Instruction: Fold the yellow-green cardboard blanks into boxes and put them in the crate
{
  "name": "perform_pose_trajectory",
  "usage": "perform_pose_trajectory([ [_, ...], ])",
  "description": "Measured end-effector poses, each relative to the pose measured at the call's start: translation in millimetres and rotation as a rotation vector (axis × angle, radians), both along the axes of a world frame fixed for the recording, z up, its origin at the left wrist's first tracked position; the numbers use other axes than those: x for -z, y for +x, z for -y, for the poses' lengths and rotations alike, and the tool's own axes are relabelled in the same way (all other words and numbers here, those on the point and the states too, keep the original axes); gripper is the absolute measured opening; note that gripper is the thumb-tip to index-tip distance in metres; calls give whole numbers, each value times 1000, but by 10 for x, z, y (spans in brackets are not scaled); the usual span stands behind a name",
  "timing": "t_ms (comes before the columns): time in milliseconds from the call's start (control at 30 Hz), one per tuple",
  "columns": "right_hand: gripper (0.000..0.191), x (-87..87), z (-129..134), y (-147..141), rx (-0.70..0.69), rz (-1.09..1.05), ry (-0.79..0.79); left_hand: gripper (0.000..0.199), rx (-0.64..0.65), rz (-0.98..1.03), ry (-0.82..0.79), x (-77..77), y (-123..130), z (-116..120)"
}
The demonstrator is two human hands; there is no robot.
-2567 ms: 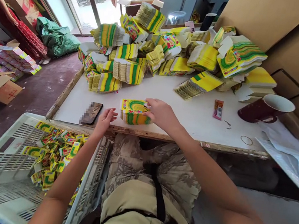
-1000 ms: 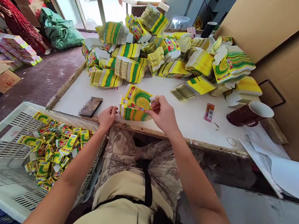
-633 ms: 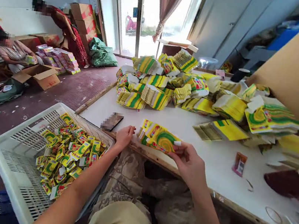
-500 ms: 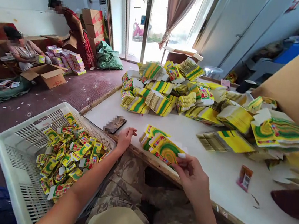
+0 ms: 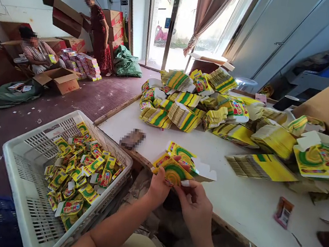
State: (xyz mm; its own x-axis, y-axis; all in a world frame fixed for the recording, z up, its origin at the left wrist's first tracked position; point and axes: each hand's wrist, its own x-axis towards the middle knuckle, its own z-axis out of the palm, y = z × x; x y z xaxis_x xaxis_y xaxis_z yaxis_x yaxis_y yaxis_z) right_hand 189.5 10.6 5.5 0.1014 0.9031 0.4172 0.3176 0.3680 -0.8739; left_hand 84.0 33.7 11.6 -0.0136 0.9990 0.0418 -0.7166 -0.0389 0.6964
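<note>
Head view, white table: the landmark, wood-edged, directly before the seated worker.
Standing co-worker: beyond the table's far left side, holding a large open box.
Seated co-worker: left of the table, well apart from it, a small yellow item in hand.
Plastic crate: just beside the table's near left corner, loosely filled with small yellow-green cartons.
Carton bundles: heaped across the table's far half, many tilted or leaning on one another.
Left hand: over the table's near edge, half closed, thumb on the held carton's front and fingers behind; it has just come in from beside the carton.
Right hand: over the same edge, thumb and forefinger pinched at the carton's lower corner, other fingers loosely curled.
Held carton: tilted above the table's near edge, now in two hands instead of one, so it appears better steadied for handling.
Phone: on the table's near left, partly blurred.
Small packet: flat on the table's right side.
</note>
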Motion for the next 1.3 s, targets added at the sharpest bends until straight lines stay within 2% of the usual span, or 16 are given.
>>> perform_pose_trajectory([
  [67, 13, -11, 36, -61, 1, 10, 24, 67, 5, 81, -28, -66, 11, -6],
  [200, 15, -24, 101, -117, -44, -43, -15, 64, -29, 91, -35, -108, -30, -13],
  [367, 21, 4, 152, -120, -118, -170, -143, 69, 140, -40, 35, -96, -71, 17],
  [433, 24, 1, 167, -112, -102, -207, -182, 65, 144, -70, 43, -102, -62, 33],
  [500, 24, -17, 190, -110, -127, -264, -200, 60, 71, -65, 34, -113, -48, 47],
  [667, 23, -36, 271, -148, -358, -396, -221, 54, -116, -68, 56, -112, -39, 60],
  [767, 21, 12, 292, -176, -331, -363, -202, 51, -283, -185, 21, -66, -30, 47],
  [833, 30, 43, 290, -183, -301, -330, -198, 52, -336, -242, -23, -23, -10, 31],
  [900, 36, 60, 281, -181, -312, -330, -213, 53, -308, -253, -66, 17, 16, 20],
  [1033, 36, 77, 260, -173, -311, -374, -245, 55, -275, -246, -113, 68, 51, 53],
  [1167, 35, 92, 226, -97, -202, -375, -240, 69, -173, -247, -54, 79, 82, 141],
  [1233, 35, 81, 203, -16, -127, -355, -221, 80, -96, -191, -2, 64, 109, 161],
  [1300, 34, 55, 187, 63, -78, -332, -197, 82, -48, -114, 28, 46, 130, 148],
])
